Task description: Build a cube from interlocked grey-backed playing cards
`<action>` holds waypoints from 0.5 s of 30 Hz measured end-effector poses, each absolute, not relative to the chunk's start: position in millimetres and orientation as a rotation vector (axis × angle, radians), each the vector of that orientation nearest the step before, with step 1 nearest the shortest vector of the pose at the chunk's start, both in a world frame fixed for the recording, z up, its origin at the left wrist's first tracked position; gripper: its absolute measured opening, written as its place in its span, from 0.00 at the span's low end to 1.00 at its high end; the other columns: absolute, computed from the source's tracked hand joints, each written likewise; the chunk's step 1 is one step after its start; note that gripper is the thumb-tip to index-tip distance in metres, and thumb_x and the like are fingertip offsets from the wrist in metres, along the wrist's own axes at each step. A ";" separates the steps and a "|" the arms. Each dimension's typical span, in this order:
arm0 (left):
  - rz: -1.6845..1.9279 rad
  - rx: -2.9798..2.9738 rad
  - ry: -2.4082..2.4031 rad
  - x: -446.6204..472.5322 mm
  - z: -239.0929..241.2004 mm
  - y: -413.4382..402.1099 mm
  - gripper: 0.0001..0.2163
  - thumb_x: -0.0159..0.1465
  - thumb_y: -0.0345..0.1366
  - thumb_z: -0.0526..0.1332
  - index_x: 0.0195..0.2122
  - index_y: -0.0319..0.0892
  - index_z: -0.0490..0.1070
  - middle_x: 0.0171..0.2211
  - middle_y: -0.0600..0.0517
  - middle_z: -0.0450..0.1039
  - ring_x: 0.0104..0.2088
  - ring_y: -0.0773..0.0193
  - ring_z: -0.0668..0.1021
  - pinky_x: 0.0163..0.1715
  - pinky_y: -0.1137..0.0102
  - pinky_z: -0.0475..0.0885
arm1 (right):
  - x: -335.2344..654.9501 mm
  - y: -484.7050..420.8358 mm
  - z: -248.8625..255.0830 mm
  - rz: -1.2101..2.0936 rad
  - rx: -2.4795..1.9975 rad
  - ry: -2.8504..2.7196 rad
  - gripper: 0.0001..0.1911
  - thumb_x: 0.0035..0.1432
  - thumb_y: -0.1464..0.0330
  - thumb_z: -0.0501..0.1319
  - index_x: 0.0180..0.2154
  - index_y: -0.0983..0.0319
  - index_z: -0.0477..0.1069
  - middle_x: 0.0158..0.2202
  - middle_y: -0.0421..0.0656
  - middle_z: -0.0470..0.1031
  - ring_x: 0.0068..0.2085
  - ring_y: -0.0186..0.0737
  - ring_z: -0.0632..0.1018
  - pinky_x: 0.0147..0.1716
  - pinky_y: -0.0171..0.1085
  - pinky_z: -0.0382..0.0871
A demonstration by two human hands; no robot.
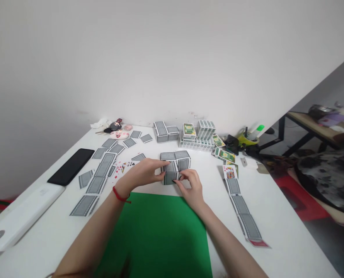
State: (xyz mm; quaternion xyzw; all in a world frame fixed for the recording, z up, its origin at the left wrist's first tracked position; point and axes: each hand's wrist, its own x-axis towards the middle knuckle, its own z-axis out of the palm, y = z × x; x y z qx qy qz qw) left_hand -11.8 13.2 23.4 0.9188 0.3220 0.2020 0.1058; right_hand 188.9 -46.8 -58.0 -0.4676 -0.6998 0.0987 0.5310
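A boxy block built from grey-backed playing cards (pixel 175 163) stands on the white table (pixel 276 216) just beyond a green sheet (pixel 157 235). My left hand (pixel 144 173), with a red string at the wrist, grips the block's left front side. My right hand (pixel 191 185) pinches its lower right front. Both hands touch the cards; the fingertips hide part of the block's front face.
Rows of face-down cards (pixel 98 179) lie at the left and another card row (pixel 243 210) at the right. More card blocks and decks (pixel 186 135) stand at the back. A black phone (pixel 71 166) and a white device (pixel 21 218) lie at the left edge.
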 end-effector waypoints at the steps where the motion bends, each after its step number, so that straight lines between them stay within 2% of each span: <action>1: 0.616 2.699 0.952 -12.6 22.9 14.1 0.15 0.57 0.32 0.57 0.47 0.43 0.70 0.36 0.52 0.78 0.30 0.66 0.78 0.31 0.74 0.68 | 188.6 -46.9 -57.6 0.236 -1.117 -1.670 0.13 0.55 0.70 0.60 0.44 0.58 0.65 0.33 0.43 0.67 0.37 0.41 0.71 0.36 0.42 0.71; 8: 0.681 2.662 0.962 -15.6 24.3 17.0 0.13 0.59 0.34 0.58 0.45 0.43 0.72 0.36 0.52 0.79 0.31 0.66 0.78 0.32 0.75 0.69 | 188.4 -48.0 -55.2 0.249 -1.109 -1.658 0.17 0.55 0.71 0.60 0.47 0.57 0.65 0.34 0.43 0.67 0.36 0.40 0.72 0.36 0.42 0.72; 11: 0.681 2.647 0.865 -15.9 22.6 18.0 0.11 0.60 0.34 0.56 0.43 0.44 0.73 0.38 0.52 0.78 0.35 0.65 0.79 0.36 0.74 0.70 | 189.5 -46.8 -57.3 0.246 -1.103 -1.679 0.17 0.56 0.71 0.59 0.48 0.57 0.66 0.37 0.45 0.66 0.36 0.39 0.73 0.36 0.41 0.72; 15: 0.643 2.599 0.768 -13.4 15.4 21.3 0.09 0.62 0.33 0.55 0.39 0.44 0.74 0.39 0.51 0.78 0.39 0.64 0.78 0.40 0.73 0.70 | 191.4 -43.9 -65.2 0.211 -1.102 -1.702 0.09 0.57 0.71 0.58 0.40 0.57 0.72 0.39 0.46 0.66 0.37 0.39 0.73 0.36 0.40 0.72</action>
